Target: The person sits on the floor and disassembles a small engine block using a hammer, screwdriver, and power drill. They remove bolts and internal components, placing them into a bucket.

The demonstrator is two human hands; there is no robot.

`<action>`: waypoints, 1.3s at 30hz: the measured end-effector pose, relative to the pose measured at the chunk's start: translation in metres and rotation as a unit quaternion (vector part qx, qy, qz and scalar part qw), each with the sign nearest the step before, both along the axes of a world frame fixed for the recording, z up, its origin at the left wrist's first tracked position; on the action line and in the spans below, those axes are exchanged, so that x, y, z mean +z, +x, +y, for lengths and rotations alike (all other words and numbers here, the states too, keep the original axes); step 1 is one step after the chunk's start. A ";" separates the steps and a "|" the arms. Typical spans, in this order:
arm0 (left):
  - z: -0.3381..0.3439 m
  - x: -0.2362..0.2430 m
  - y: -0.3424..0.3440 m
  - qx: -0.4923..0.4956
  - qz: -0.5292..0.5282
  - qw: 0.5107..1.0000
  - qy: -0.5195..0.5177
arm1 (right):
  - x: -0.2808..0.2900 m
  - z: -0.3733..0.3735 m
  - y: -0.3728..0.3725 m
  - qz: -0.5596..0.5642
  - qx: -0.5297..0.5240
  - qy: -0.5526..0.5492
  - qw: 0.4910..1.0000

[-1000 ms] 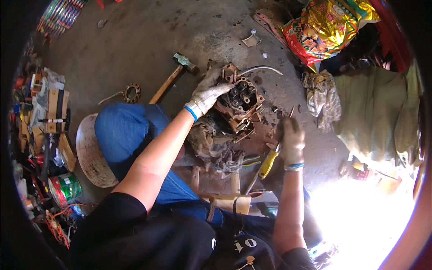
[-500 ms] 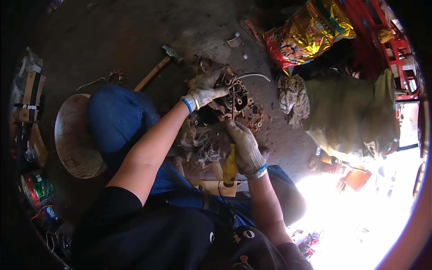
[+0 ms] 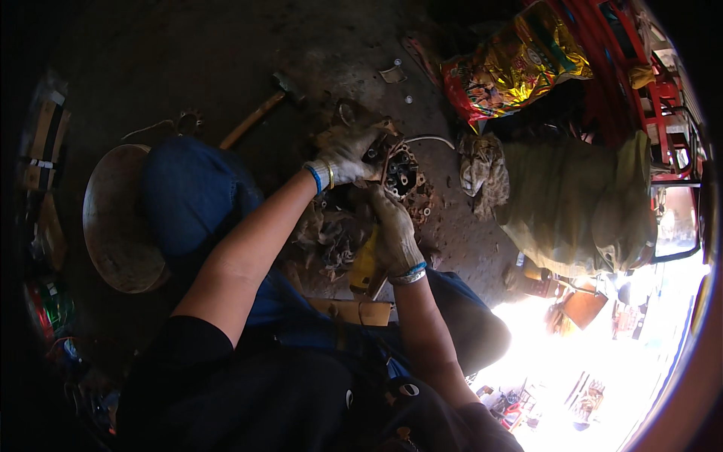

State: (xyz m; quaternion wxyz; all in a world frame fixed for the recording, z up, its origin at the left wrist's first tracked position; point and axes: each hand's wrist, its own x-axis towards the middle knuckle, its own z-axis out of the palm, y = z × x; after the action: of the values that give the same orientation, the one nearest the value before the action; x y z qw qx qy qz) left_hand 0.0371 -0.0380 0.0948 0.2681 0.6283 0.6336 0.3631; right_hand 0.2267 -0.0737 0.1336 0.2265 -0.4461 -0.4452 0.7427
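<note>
A dirty metal engine casting (image 3: 402, 172), full of holes and hollows, sits on the floor in front of me. My left hand (image 3: 345, 160), in a grimy knit glove with a blue cuff, grips its left side; motion smears the fingers. My right hand (image 3: 396, 232), gloved too, is closed at the casting's near edge round a long tool with a yellow body (image 3: 365, 258). The tool's yellow end sticks out below the palm, while its working tip is hidden near the casting. I cannot tell the tool's exact kind. A pale curved hose (image 3: 431, 138) reaches out from the casting's far side.
A hammer (image 3: 254, 119) lies beyond my left knee, beside a round metal basin (image 3: 120, 218). Crumpled rags (image 3: 331, 241) lie just below the casting. To the right are a stained cloth (image 3: 483, 169), a green cover (image 3: 576, 203) and a shiny red-gold bag (image 3: 520, 64).
My right hand has moved slightly left and up with the yellow tool, whose body now tilts more. The thin shaft seen over the casting no longer shows clearly. My left hand stays on the casting.
</note>
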 end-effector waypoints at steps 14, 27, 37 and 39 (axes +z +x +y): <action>-0.006 0.004 -0.004 -0.050 -0.048 0.997 -0.021 | 0.009 -0.007 -0.006 0.265 0.012 -0.262 0.928; -0.005 -0.004 -0.002 -0.038 -0.046 0.997 -0.050 | -0.011 -0.001 0.017 0.034 0.067 -0.017 0.997; -0.007 0.004 0.011 -0.040 -0.180 0.976 -0.117 | 0.006 0.024 0.045 -0.030 0.085 -0.126 0.988; -0.007 0.006 0.012 -0.032 -0.154 0.979 -0.127 | -0.002 0.023 0.049 -0.088 0.145 0.006 0.985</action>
State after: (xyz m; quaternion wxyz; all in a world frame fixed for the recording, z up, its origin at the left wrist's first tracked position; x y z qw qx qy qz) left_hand 0.0490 -0.0447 0.1007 0.4515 0.5457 0.6051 0.3636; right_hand 0.2761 -0.0503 0.1317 0.0788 -0.4391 -0.5279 0.7227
